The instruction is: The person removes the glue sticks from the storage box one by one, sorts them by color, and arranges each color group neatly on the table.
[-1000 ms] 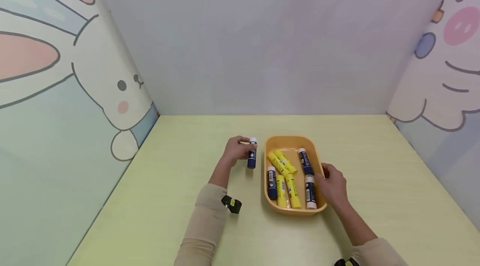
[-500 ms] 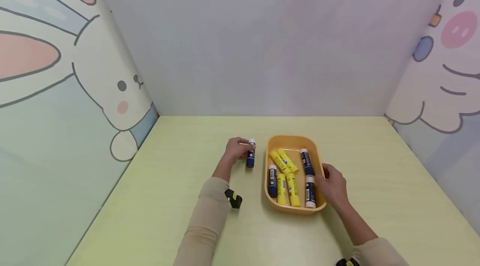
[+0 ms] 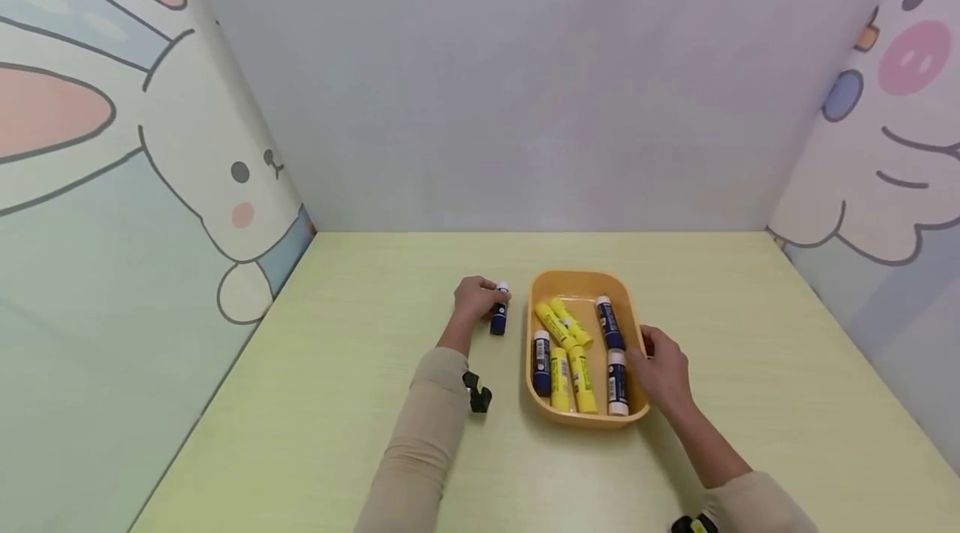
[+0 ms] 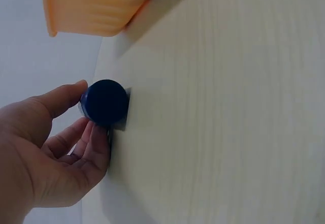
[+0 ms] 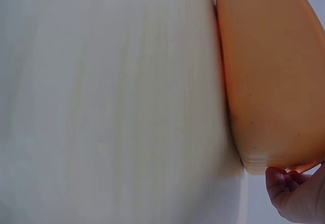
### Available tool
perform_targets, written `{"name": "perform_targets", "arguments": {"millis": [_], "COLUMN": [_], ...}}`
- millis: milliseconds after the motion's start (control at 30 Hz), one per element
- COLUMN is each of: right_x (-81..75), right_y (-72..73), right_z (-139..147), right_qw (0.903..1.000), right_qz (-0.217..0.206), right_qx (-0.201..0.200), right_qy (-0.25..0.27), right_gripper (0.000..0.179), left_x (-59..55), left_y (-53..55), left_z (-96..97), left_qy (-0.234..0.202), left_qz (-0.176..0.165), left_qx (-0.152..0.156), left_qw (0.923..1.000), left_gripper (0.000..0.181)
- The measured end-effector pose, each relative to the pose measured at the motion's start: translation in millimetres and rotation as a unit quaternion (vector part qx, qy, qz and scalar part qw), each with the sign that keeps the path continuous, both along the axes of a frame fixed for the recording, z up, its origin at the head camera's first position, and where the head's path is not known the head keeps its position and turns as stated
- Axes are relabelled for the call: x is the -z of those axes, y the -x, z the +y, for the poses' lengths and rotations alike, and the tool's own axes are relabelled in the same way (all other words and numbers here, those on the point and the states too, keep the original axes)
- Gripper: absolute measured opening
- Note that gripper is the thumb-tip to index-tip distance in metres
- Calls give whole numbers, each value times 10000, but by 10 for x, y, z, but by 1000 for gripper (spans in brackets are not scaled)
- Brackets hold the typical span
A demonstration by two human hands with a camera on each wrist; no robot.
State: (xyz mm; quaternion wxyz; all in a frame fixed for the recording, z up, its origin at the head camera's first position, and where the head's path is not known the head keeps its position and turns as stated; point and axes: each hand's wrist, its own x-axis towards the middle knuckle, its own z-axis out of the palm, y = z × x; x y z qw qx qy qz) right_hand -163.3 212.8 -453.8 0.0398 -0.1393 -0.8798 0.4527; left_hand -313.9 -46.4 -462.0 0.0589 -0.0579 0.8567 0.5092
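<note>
Left of the tray, my left hand (image 3: 476, 298) pinches a navy glue stick (image 3: 498, 320) with a white cap between thumb and fingers. In the left wrist view its round blue end (image 4: 105, 103) faces the camera, close to the tabletop. My right hand (image 3: 664, 364) holds the right side wall of an orange plastic tray (image 3: 585, 421), thumb over the rim and fingers outside. Inside lie several yellow glue sticks (image 3: 581, 380) and three navy ones, such as the navy-and-white stick (image 3: 617, 383) along the right wall. The right wrist view shows curled fingers (image 5: 278, 186) at the tray's corner.
The pale wooden table (image 3: 300, 433) ends at a grey back wall (image 3: 525, 99). Side walls carry a rabbit drawing (image 3: 217, 174) on the left and a pink-cheeked figure (image 3: 900, 116) on the right. A black wrist camera (image 3: 477, 393) sits on the left sleeve.
My left hand has lowered slightly toward the table with the navy glue stick and turned a little at the wrist. The right hand keeps its hold on the tray.
</note>
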Motion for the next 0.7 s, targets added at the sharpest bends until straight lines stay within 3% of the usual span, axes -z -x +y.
{"name": "perform_targets", "arguments": {"millis": [233, 700], "right_x": [-22, -5], "right_y": [3, -4], "right_z": [-12, -12], "right_qw": [10000, 10000], "right_qz": [0, -10], "right_qx": [-16, 5], "right_qy": [62, 46], "right_gripper": [48, 48], "left_x": [0, 33], "left_y": [4, -65], "left_z": [26, 18], "left_qy": [604, 617], "left_qz": [251, 352], "left_qx": [-93, -99], "left_qw": [9978, 9974], "left_gripper": [34, 37]}}
